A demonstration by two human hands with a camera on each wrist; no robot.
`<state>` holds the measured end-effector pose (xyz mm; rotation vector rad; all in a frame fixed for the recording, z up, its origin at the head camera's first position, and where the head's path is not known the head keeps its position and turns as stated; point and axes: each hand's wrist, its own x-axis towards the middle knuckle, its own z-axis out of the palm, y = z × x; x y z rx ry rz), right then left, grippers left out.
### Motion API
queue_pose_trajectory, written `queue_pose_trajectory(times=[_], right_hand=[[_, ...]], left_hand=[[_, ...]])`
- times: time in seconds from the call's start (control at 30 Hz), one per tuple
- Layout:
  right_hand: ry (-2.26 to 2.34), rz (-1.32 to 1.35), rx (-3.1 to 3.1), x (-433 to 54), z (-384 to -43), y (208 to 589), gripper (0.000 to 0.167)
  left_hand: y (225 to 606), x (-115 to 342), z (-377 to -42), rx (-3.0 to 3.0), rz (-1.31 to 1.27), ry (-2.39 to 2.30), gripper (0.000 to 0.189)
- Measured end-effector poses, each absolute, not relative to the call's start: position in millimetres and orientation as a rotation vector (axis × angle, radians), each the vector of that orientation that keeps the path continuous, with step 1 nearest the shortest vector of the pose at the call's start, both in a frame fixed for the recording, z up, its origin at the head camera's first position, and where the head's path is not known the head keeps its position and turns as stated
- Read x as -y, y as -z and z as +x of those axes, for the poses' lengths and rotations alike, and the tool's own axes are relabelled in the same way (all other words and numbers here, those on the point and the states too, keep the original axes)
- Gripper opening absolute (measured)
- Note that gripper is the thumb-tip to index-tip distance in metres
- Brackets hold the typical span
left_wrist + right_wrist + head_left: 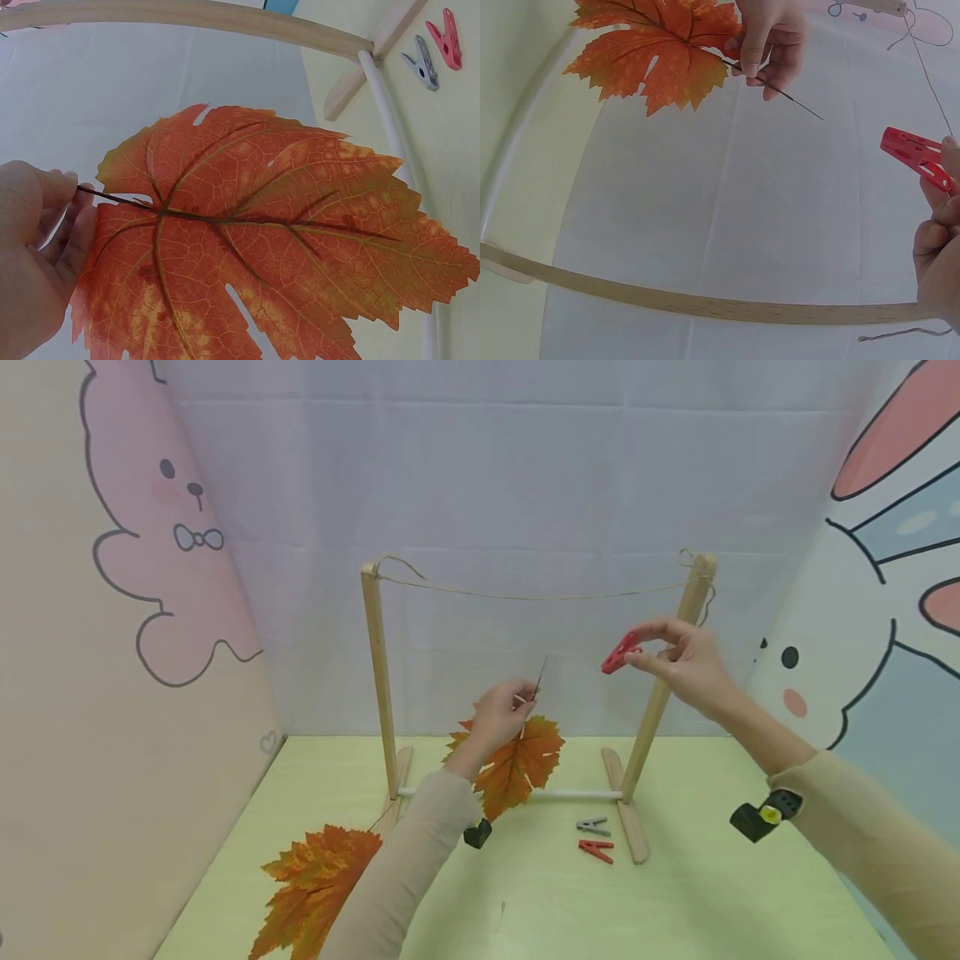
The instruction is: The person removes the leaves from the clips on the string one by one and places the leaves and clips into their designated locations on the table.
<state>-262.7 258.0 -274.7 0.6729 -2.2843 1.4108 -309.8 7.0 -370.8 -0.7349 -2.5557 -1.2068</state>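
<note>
My left hand (501, 714) pinches the dark stem of an orange maple leaf (521, 764), whose blade hangs below the fingers. The leaf (255, 217) fills much of the left wrist view, its stem between thumb and fingertips. Up on the right, my right hand (686, 664) holds a red clothespin (621, 652) by its handle end, between thumb and fingers. In the right wrist view the same clothespin (915, 154) points toward the leaf stem, well apart from it. Above both hands a thin twine (540, 597) runs between two wooden posts.
The left post (380, 677) and right post (660, 693) stand on wooden feet, joined low by a white rod (573, 794). A grey clothespin (592, 826) and another red clothespin (596, 850) lie on the table (675, 910). Another leaf (318, 885) lies at left, partly behind my left sleeve.
</note>
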Motion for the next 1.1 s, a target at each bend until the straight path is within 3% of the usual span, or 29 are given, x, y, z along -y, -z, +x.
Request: queue_pose_trajectory(times=[1.1], right_hand=[[-1.492, 0.577, 2.318, -256, -259, 342, 0.028]], left_hand=[[411, 31, -303, 2.681, -0.724, 1.184, 0.018]])
